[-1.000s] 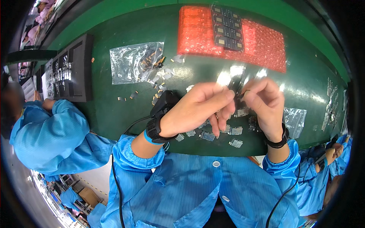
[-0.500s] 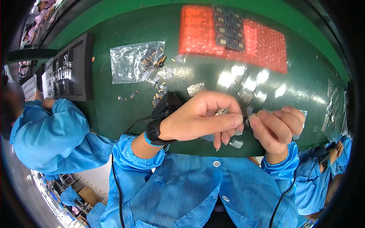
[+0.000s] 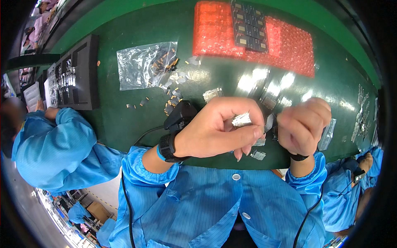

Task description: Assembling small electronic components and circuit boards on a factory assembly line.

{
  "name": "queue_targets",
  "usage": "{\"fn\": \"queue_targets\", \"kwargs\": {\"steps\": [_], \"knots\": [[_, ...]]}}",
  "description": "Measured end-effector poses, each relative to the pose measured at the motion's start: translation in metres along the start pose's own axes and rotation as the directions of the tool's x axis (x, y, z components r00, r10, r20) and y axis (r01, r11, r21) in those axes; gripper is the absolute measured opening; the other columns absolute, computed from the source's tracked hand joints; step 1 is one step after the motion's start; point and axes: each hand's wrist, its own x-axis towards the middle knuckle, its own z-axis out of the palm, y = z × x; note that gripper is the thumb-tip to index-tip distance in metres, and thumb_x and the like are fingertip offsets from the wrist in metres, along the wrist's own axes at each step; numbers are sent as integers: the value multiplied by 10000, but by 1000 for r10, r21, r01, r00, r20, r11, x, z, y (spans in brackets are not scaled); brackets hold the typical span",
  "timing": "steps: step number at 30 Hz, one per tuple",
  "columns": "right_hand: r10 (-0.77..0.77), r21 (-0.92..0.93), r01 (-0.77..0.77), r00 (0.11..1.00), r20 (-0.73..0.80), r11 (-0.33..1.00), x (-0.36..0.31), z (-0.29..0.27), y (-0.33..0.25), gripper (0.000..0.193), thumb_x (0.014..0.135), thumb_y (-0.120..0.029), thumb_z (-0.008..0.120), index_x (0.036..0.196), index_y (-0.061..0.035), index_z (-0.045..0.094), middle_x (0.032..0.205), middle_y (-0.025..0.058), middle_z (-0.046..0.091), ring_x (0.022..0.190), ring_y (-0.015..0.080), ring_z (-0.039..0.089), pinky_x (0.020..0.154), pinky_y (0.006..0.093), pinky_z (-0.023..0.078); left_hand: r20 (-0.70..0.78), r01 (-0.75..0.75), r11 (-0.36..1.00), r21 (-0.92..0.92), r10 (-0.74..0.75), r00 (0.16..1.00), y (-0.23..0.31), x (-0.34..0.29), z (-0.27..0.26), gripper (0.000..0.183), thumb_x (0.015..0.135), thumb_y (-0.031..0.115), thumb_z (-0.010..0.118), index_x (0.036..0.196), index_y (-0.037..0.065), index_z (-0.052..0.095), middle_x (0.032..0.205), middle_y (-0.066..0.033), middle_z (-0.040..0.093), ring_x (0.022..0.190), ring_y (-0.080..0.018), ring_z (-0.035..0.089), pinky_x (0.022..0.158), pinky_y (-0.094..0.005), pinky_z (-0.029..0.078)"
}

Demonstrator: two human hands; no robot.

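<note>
One green table (image 3: 118, 126), bubble wrap (image 3: 217, 31) atop | co-worker (image 3: 68, 138) alongside | left fingers (image 3: 253, 108) clamped on silver part (image 3: 242, 120) — right fingers (image 3: 316, 113) — cannot tell

The left forearm (image 3: 154, 162) points toward two o'clock, the left grip (image 3: 217, 131) curled, thumb and forefinger together; the right grip (image 3: 304, 127), blurred, has its fingers folded.

At three o'clock, the right hand (image 3: 304, 126) is blurred; whether anything is gripped cannot be told. The silvery part (image 3: 242, 120) is partly covered by the left hand (image 3: 219, 134). Toward one o'clock, the dark panel (image 3: 250, 25) is cut off by the upper edge. Farther out at three, scattered bits (image 3: 359, 113) are too small to be identified.
</note>
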Motion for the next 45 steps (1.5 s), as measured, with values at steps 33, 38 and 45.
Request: {"fn": "queue_targets", "kwargs": {"steps": [33,38,45], "knots": [[468,446,-530,847,251,721,5,15,-2,163,711,44,693,852,-24,646,829,81,638,773,224,592,687,313,457,-141,-52,993,110,67,988,-18,12,-7,170,977,109,423,1111,7,437,857,-88,589,683,-119,597,545,-223,489],[394,282,-456,884,251,844,9,14,-1,156,695,48,703,823,-28,657,815,74,631,730,216,584,661,298,451,-190,-39,992,119,61,980,-16,10,-3,168,979,138,428,1107,29,441,796,-30,532,622,-83,540,507,-200,433],[717,641,-765,480,505,60,6,11,-11,99,815,21,646,912,13,626,822,57,636,709,84,573,608,221,458,-241,-46,965,259,111,964,-21,11,0,161,965,130,456,1089,28,442,780,-6,489,578,-49,453,495,-190,356]]}}
